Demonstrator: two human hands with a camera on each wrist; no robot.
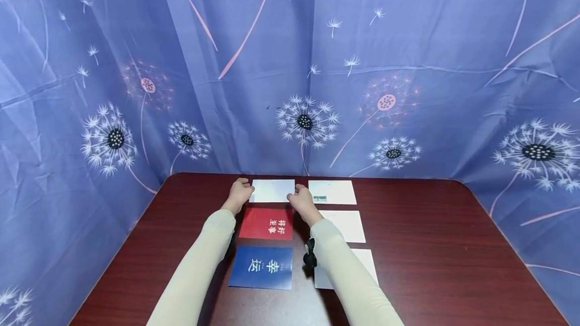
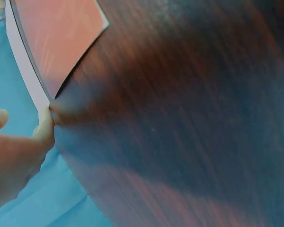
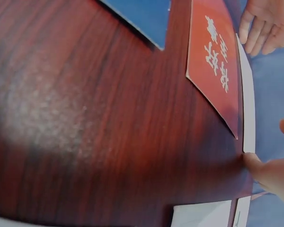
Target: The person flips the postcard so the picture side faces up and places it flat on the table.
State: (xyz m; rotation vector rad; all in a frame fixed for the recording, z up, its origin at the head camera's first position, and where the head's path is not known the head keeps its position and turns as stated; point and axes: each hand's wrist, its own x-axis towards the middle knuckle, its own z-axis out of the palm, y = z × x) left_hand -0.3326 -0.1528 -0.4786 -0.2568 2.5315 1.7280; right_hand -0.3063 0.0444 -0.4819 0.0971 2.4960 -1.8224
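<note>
At the far edge of the table a white card (image 1: pixel 273 191) lies between my hands. My left hand (image 1: pixel 238 194) is at its left end, a fingertip touching the corner in the left wrist view. At its right end is my right hand (image 1: pixel 302 201); in the right wrist view one digit meets the corner and another stays apart from it. My left fingers look fairly straight there. Just nearer lies a red card (image 1: pixel 266 223) with white characters, and below it a blue card (image 1: pixel 261 267), also with white characters.
Right of these lies a column of white cards: a far one with a small picture (image 1: pixel 333 191), a middle one (image 1: pixel 349 225), and a near one (image 1: pixel 366 260) partly hidden by my right sleeve. A blue dandelion-print curtain (image 1: pixel 254 130) hangs behind the dark wooden table (image 1: pixel 430 255).
</note>
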